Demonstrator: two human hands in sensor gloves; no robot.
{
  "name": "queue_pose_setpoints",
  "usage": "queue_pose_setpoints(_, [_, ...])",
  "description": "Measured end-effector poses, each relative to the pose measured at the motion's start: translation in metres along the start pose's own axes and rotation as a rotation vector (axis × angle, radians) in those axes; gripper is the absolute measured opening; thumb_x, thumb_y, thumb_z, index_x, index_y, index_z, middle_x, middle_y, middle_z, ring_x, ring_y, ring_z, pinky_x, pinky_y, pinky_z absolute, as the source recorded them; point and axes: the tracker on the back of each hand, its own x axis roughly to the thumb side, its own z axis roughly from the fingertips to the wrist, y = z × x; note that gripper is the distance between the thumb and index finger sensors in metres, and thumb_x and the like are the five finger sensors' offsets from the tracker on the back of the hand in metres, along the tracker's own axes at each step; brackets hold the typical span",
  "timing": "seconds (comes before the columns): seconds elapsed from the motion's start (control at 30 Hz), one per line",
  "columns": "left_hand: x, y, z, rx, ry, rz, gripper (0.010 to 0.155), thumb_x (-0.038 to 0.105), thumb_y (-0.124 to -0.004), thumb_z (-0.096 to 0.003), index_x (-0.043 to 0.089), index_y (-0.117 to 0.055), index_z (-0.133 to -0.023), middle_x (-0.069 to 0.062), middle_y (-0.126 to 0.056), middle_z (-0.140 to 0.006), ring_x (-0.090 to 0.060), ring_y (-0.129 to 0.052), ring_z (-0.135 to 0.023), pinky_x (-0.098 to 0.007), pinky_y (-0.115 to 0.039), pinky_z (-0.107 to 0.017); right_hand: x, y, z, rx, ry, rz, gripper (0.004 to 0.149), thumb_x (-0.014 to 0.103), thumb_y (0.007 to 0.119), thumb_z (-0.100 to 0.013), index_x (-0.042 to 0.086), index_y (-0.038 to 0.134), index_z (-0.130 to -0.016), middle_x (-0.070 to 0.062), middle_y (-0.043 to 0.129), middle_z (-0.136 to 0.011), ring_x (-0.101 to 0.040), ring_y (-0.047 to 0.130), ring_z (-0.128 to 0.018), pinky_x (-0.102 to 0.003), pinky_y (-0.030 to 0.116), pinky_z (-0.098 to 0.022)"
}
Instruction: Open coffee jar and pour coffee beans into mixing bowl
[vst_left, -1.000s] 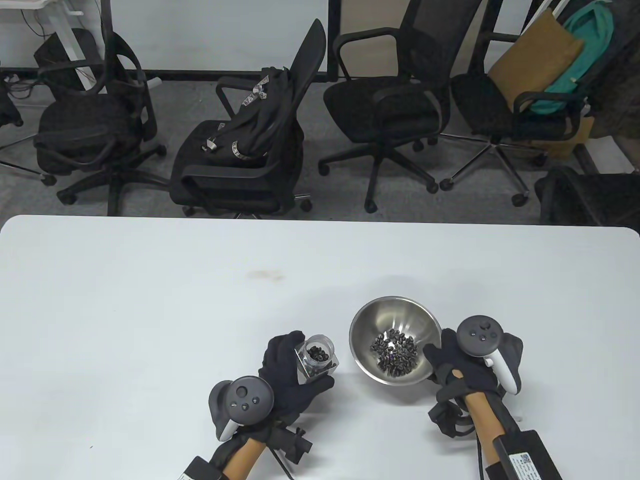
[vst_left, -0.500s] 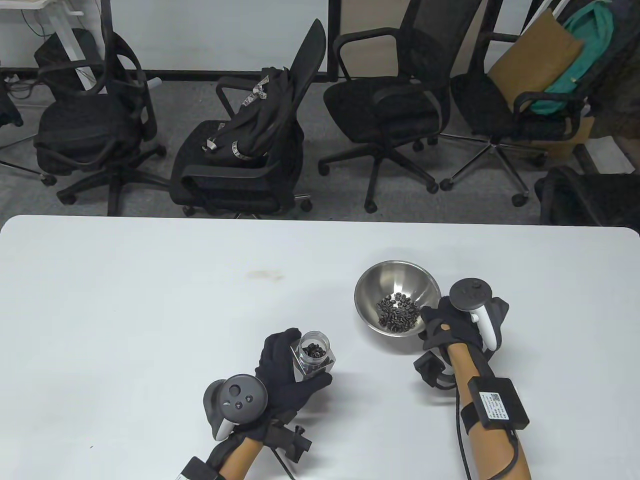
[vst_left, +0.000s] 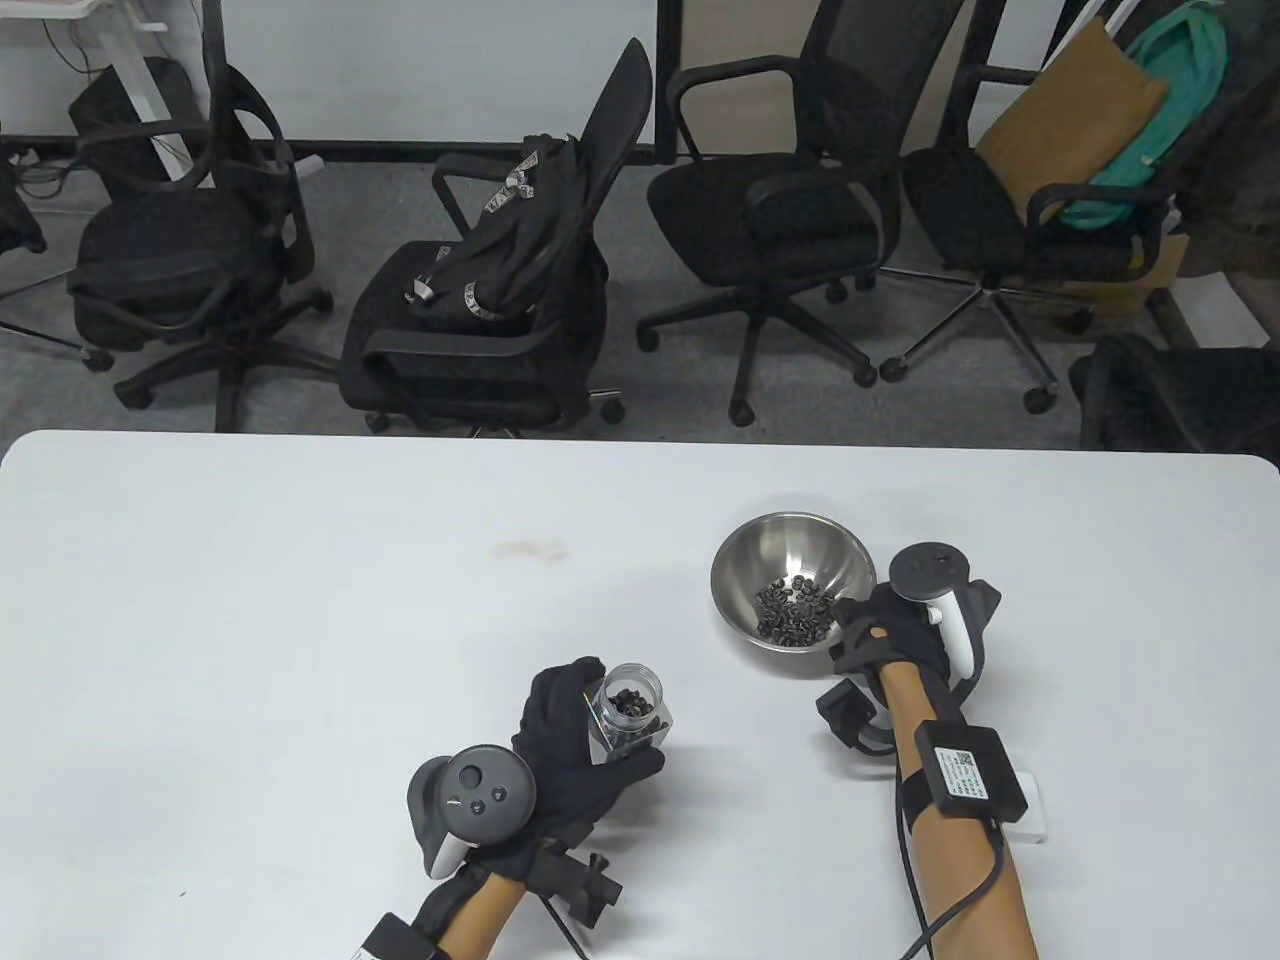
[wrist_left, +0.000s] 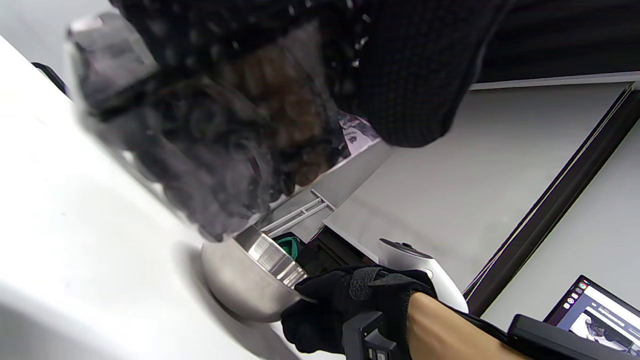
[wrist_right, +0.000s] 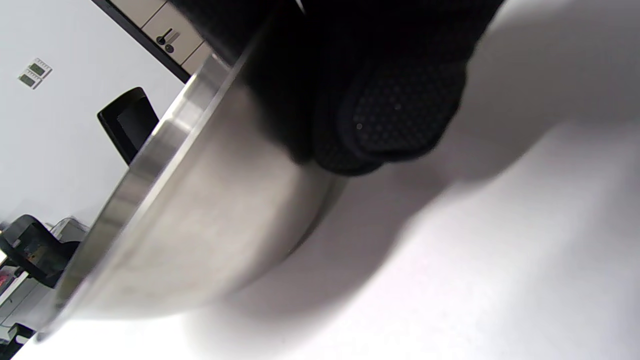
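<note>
My left hand (vst_left: 575, 735) grips a small clear glass coffee jar (vst_left: 628, 712), open at the top, with dark beans inside; it is tilted slightly toward the right, above the table. The jar fills the top of the left wrist view (wrist_left: 200, 130). A steel mixing bowl (vst_left: 765, 555) with a pile of coffee beans (vst_left: 795, 610) sits on the white table, right of centre. My right hand (vst_left: 885, 640) grips the bowl's near-right rim. The right wrist view shows the bowl's outer wall (wrist_right: 200, 215) and my fingers (wrist_right: 395, 115) against it. No lid is visible.
A small white object (vst_left: 1035, 810) lies on the table beside my right forearm. The table's far edge (vst_left: 640, 445) fronts several black office chairs. A faint brown stain (vst_left: 525, 548) marks the table's middle.
My right hand has moved the bowl away from me, from near the table's front to further out, and set it level. My left hand and the jar have barely moved.
</note>
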Motion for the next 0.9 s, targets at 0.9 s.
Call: queue_pose_setpoints(0.9, [0.0,-0.008,-0.001,-0.069,-0.001,-0.04,0.095,0.044,-0.098,-0.0474,0.003,-0.045,-0.114,-0.026,-0.048,-0.108,-0.047,-0.064,-0.098,-0.062,-0.061,-0.075,-0.038,-0.07,0.097,-0.02,-0.224,0.397,0.073,0.042,0.073,-0.064,-0.003,0.045,-0.115,-0.042,0.055,-0.105,-0.059,0.07,-0.086,-0.064,0.069,-0.063])
